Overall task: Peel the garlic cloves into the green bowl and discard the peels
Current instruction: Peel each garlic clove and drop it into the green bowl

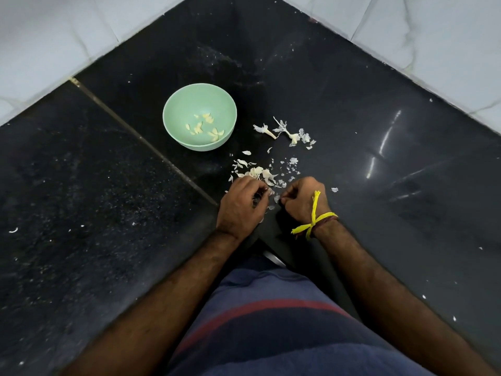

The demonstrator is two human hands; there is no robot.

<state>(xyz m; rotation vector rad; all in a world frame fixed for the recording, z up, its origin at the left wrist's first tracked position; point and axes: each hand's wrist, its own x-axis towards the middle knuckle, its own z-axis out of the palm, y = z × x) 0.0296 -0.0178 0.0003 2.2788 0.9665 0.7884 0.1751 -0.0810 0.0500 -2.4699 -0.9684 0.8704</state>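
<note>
The green bowl (173,109) stands on the black counter, far and left of my hands, with several peeled garlic cloves (206,127) in it. Unpeeled cloves and loose white peels (260,172) lie in a heap just beyond my fingers. My left hand (241,203) has its fingers curled around a small white garlic clove (269,191) at its fingertips. Close beside it, my right hand (303,202) pinches a bit of peel with curled fingers; a yellow thread is tied on its wrist. What lies inside the palms is hidden.
Two garlic stems with papery skin (282,130) lie right of the bowl. Small peel flakes (334,189) dot the black granite counter (379,164). White tiled walls (54,50) meet in a corner behind. The counter's front corner is under my wrists.
</note>
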